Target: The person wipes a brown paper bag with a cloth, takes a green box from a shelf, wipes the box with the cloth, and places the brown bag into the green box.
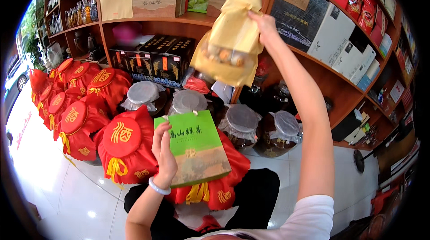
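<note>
My right hand [265,28], arm stretched out, grips the gathered upper part of a yellow bag [231,33] and holds it up before the shelves. Through the bag's clear window, roundish brown pieces [225,54] show, blurred. A green and tan paper gift bag [198,146] with printed writing stands on a red cloth-covered jar [221,181] between my knees. Beside the gift bag's left edge is my left hand [164,156], fingers extended upward, holding nothing; whether it touches the bag I cannot tell. A pale bangle [159,187] circles that wrist.
Several red cloth-covered jars [122,139] with yellow ribbons crowd the left. Dark jars with plastic-wrapped lids [242,119] line the shelf foot. Black boxes [169,60] fill a low compartment. The wooden shelf [158,21] carries boxes and bottles. A pedestal base [358,161] stands right.
</note>
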Available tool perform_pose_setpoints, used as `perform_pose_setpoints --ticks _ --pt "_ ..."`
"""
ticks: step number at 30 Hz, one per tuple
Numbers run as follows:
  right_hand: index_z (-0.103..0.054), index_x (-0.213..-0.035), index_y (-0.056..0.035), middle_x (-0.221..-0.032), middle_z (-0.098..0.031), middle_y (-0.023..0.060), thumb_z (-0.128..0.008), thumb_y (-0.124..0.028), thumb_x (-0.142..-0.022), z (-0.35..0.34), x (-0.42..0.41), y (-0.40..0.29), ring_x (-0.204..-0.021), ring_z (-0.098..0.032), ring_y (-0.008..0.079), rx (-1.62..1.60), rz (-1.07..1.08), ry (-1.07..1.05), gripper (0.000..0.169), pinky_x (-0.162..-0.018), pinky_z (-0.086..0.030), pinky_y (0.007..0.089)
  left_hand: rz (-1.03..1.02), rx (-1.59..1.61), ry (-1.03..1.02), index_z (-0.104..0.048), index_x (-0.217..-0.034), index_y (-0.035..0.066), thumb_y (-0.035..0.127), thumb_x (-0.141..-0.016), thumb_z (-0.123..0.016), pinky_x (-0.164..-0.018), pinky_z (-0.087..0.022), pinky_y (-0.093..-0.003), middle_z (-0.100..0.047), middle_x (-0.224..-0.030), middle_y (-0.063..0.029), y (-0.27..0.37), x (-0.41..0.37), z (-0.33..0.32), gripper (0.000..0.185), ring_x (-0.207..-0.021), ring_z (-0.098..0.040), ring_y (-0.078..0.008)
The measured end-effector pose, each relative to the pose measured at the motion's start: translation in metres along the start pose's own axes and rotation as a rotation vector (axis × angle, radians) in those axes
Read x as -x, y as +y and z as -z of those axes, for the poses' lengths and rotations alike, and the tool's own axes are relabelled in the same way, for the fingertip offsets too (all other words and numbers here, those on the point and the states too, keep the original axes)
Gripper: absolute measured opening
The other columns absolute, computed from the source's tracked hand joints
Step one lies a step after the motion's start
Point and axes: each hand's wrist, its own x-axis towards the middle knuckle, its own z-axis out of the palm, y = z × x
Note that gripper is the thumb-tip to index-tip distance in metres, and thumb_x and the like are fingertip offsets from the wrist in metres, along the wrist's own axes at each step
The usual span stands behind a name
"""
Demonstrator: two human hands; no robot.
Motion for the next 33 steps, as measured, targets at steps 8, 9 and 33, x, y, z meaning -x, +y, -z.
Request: perform_pose_setpoints --ticks 8,9,33 --pt "-0.067 -0.093 -0.0042 -0.083 -0.066 0.0129 -0.067 -0.029 -0.073 0.005 -0.188 -0.024 -0.078 -0.063 0.0277 0.679 0.811 0.52 0.033 -0.071 -0.046 0.0368 0.009 0.037 0.081 -0.051 -0.097 -0.003 0.003 -0.087 -0.038 -0.092 -0.038 -0.034 -0.05 -0.109 -0.0132 -0.014 -0.01 0.021 0.018 -0.101 -0.049 -0.0212" --pt "-0.067 -0.093 -0.0079 -0.086 -0.066 0.015 -0.065 -0.038 -0.072 0.007 -0.202 -0.022 -0.083 -0.062 0.0316 0.721 0.83 0.539 0.037 -0.076 -0.044 0.0402 0.032 0.036 0.107 -0.051 -0.097 -0.003 0.004 -0.088 -0.038 -0.092 -0.038 -0.0357 -0.05 -0.108 -0.0135 -0.013 -0.014 0.023 0.017 -0.1 -0.049 -0.0217" --pt "-0.023 -0.124 -0.0056 -0.118 -0.043 0.0256 -0.064 -0.024 -0.076 -0.007 -0.165 0.041 -0.107 -0.047 0.0425 1.208 0.44 0.543 0.065 -0.089 -0.041 0.046 0.419 0.309 0.15 -0.054 -0.087 -0.001 0.022 -0.091 -0.041 -0.072 -0.045 -0.0314 -0.057 -0.089 -0.011 -0.02 -0.04 0.024 0.027 -0.074 -0.056 -0.0195"
